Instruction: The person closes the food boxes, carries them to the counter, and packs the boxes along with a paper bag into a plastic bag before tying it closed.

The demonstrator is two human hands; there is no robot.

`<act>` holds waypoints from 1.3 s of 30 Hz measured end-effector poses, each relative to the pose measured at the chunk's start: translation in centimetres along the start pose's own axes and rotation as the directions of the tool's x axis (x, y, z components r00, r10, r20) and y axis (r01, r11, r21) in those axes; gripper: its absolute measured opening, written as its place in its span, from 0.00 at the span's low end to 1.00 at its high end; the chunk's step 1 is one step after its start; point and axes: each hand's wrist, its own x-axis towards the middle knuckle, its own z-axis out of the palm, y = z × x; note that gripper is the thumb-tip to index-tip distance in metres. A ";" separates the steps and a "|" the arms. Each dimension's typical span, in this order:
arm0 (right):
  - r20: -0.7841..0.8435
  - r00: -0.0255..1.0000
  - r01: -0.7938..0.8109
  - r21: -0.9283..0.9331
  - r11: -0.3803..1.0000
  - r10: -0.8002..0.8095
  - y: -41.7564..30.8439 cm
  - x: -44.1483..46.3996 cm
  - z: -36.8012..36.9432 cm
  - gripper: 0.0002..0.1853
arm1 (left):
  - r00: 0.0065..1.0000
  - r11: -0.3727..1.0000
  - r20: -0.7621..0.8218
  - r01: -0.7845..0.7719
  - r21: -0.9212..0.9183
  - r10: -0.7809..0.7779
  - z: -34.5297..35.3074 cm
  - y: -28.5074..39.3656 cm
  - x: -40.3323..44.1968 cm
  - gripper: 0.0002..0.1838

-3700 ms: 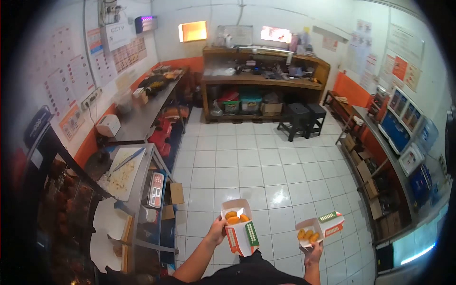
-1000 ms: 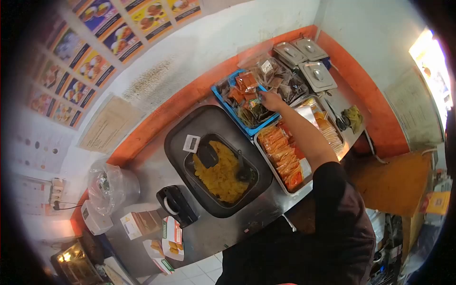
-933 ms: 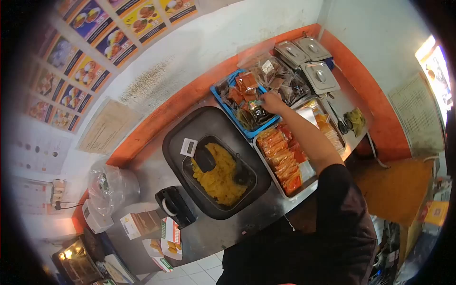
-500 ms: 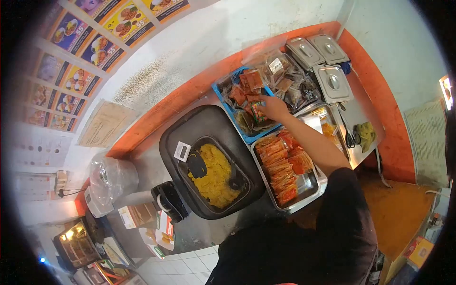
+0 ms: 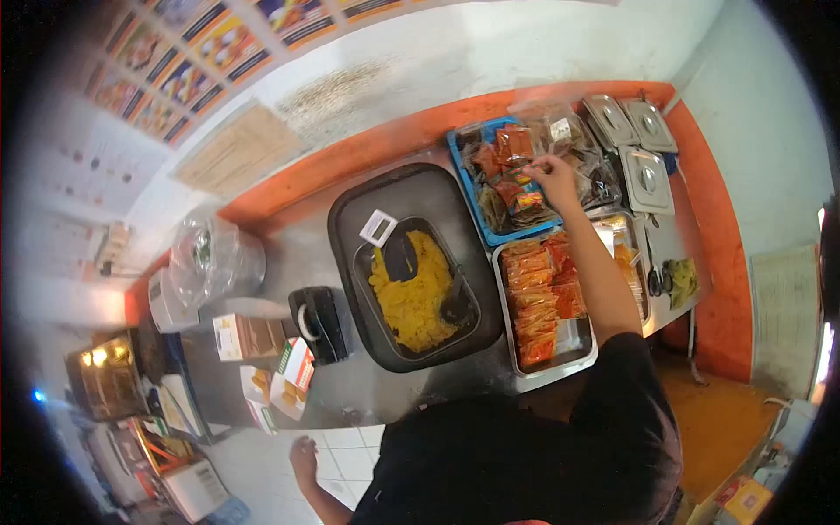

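Right hand (image 5: 553, 179), grip unclear, is over one blue basket (image 5: 523, 234); left hand (image 5: 304, 459), fingers apart, is near two food boxes (image 5: 292, 378).

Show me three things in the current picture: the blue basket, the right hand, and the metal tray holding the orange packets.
Blue basket (image 5: 512, 235): head view, near rim.
Right hand (image 5: 556, 182): head view, middle of the hand.
Metal tray (image 5: 573, 336): head view, bare inside floor.
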 end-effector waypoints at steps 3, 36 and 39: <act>0.065 0.992 -0.107 0.026 0.994 0.105 -8.5 -4.1 1.9 0.09 | 0.965 0.972 0.118 -0.233 -0.039 0.236 0.4 10.5 0.2 0.16; 0.912 0.400 0.306 -0.228 0.924 0.092 -19.8 -49.5 57.5 0.17 | 0.900 0.839 0.102 -0.349 -0.416 0.425 -12.0 -16.5 21.8 0.28; 0.973 0.073 0.486 0.158 0.860 -0.219 -19.9 -51.4 61.6 0.21 | 0.886 0.800 0.190 -0.267 -0.538 0.424 -13.8 -15.1 20.5 0.29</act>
